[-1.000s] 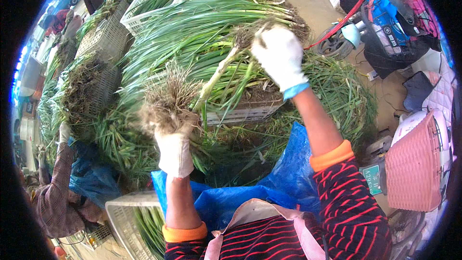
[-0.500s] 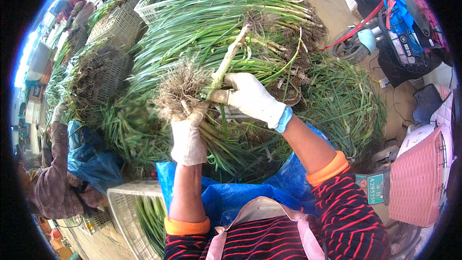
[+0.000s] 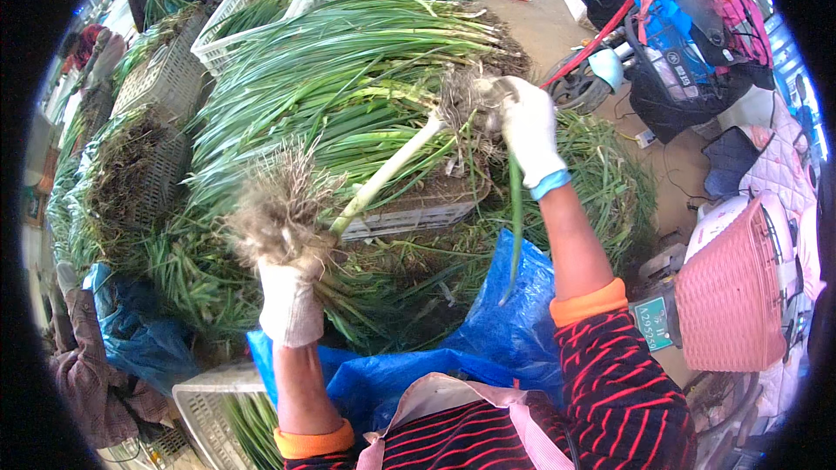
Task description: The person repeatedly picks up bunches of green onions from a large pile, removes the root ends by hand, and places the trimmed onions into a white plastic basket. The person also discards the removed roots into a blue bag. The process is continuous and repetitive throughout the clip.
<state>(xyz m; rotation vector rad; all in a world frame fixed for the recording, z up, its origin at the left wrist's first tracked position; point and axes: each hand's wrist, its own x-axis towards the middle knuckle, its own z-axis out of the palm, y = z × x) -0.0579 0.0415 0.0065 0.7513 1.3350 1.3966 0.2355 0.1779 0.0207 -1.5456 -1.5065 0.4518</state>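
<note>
Since half a second ago, my right hand has moved from beside my left up and outward to the root end of a single stalk. At far left, a co-worker's plaid sleeve lies near a crumpled blue plastic sheet. Next, at the lower edge, a white crate holds green leaves. My left hand, in a white glove, is clamped around a bunch of green onions, its shaggy roots uppermost and its leaves trailing below. From just beside these roots, one pale green onion stalk slants up to the right, ending in a soil-coated root clump. Behind it, a large heap of green onions lies with its leaves to the left and its roots to the right. My right hand, also gloved, has its fingers at the root clump; whether they close on it I cannot tell. Below this hand hangs a long green leaf, in front of my blue lap covering. At far right stands a pink wicker-patterned basket.
</note>
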